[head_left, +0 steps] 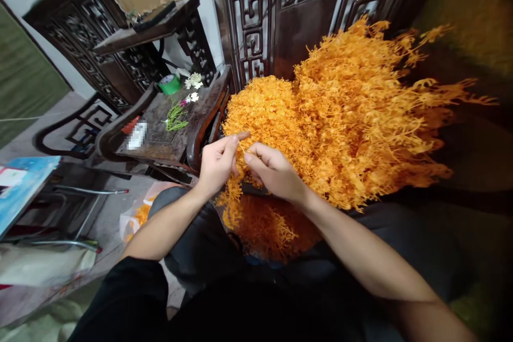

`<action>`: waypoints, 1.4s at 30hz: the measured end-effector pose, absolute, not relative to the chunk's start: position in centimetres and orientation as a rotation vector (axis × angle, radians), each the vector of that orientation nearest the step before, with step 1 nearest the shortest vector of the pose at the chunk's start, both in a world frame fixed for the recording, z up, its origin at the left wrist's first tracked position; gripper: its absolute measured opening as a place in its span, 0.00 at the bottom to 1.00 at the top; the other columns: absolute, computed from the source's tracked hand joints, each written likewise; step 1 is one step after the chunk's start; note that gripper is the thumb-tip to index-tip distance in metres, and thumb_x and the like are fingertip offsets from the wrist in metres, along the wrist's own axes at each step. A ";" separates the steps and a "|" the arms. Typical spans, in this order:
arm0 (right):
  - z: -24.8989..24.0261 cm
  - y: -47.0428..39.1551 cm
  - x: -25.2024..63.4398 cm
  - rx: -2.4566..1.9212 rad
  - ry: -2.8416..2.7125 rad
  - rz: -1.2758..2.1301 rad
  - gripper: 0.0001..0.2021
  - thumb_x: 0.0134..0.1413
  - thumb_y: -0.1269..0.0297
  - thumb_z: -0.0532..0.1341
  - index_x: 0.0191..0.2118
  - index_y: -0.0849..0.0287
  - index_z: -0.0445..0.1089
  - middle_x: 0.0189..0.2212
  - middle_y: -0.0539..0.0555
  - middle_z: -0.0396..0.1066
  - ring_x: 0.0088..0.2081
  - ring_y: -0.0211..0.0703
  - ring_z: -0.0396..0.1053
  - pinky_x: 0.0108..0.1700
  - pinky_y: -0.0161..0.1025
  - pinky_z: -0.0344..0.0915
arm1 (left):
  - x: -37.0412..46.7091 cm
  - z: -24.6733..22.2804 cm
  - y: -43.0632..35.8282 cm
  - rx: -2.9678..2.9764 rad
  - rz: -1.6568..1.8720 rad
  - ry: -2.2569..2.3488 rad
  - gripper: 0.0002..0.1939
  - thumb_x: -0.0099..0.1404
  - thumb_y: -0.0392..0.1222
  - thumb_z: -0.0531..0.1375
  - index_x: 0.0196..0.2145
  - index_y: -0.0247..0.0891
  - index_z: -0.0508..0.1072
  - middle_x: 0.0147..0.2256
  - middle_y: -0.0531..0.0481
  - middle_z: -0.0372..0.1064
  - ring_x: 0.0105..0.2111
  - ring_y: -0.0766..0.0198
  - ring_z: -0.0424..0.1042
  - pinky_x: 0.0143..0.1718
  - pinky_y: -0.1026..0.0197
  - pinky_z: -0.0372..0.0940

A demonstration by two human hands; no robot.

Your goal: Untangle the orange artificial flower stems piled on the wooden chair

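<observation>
Pinching an orange sprig [231, 200], my left hand [218, 164] and right hand [277, 172] face an obstructing orange heap [344, 117], chair's [162, 144] edge leftward.

Clear air above your hands [217, 164]. Forward and right: orange heap [344, 117] blocks your low path, carved panel [306, 24] behind. Left: raised chair arm [195, 148] stands between you and the seat [160, 143].
</observation>
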State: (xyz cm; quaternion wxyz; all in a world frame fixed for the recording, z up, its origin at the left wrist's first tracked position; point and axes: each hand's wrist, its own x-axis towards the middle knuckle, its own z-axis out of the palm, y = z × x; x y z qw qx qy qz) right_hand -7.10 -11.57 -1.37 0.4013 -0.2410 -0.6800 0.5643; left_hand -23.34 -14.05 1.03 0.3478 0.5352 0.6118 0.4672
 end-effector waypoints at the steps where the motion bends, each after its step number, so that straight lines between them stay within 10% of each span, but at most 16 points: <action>1: -1.1 -11.9 -6.9 -0.570 -1.734 1.479 0.17 0.72 0.56 0.54 0.29 0.55 0.61 0.21 0.45 0.57 0.25 0.36 0.55 0.29 0.39 0.54 | -23.6 1.2 -13.6 1.367 1.247 1.615 0.25 0.72 0.61 0.56 0.47 0.39 0.82 0.18 0.52 0.71 0.19 0.65 0.69 0.26 0.61 0.66; 8: 1.4 -12.5 -4.8 -0.467 -2.032 1.216 0.11 0.67 0.70 0.51 0.40 0.56 0.71 0.32 0.51 0.72 0.34 0.39 0.68 0.40 0.41 0.62 | -24.7 1.7 -11.8 1.210 1.441 1.503 0.27 0.72 0.63 0.54 0.52 0.41 0.79 0.45 0.44 0.80 0.18 0.73 0.66 0.17 0.66 0.55; 14: 0.7 -11.2 -4.9 -0.662 -1.843 0.987 0.14 0.60 0.74 0.51 0.25 0.56 0.65 0.28 0.52 0.69 0.35 0.41 0.68 0.41 0.43 0.61 | -22.6 1.0 -13.4 1.222 1.202 1.457 0.37 0.67 0.70 0.57 0.61 0.42 0.73 0.24 0.49 0.73 0.23 0.62 0.73 0.19 0.64 0.59; 19: -0.7 -11.5 -7.2 -0.815 -1.816 0.943 0.18 0.67 0.63 0.55 0.24 0.55 0.54 0.25 0.49 0.60 0.29 0.39 0.59 0.36 0.43 0.55 | -22.2 0.8 -13.7 1.285 1.170 1.481 0.36 0.68 0.69 0.55 0.62 0.42 0.73 0.30 0.46 0.77 0.33 0.56 0.78 0.26 0.60 0.69; 31: -2.2 -9.6 -9.2 -0.832 -1.669 1.283 0.11 0.63 0.58 0.60 0.46 0.57 0.67 0.31 0.51 0.69 0.32 0.42 0.66 0.35 0.42 0.61 | -22.3 -0.3 -11.2 1.310 1.178 1.438 0.30 0.71 0.63 0.56 0.60 0.40 0.76 0.41 0.43 0.80 0.29 0.65 0.73 0.22 0.65 0.60; 36: -1.4 -5.6 -9.7 -0.697 -1.769 1.162 0.05 0.60 0.63 0.60 0.39 0.58 0.69 0.32 0.52 0.72 0.33 0.42 0.66 0.37 0.42 0.62 | -23.0 0.7 -6.9 1.290 1.223 1.328 0.28 0.71 0.61 0.59 0.58 0.40 0.78 0.48 0.41 0.78 0.29 0.66 0.72 0.23 0.65 0.60; 42: -0.2 -2.4 -10.6 -0.891 -1.745 0.851 0.13 0.62 0.63 0.59 0.25 0.56 0.61 0.22 0.48 0.64 0.26 0.38 0.57 0.32 0.41 0.53 | -23.5 1.7 -3.3 1.238 1.291 1.333 0.28 0.68 0.63 0.61 0.52 0.36 0.80 0.31 0.45 0.77 0.19 0.72 0.60 0.18 0.66 0.52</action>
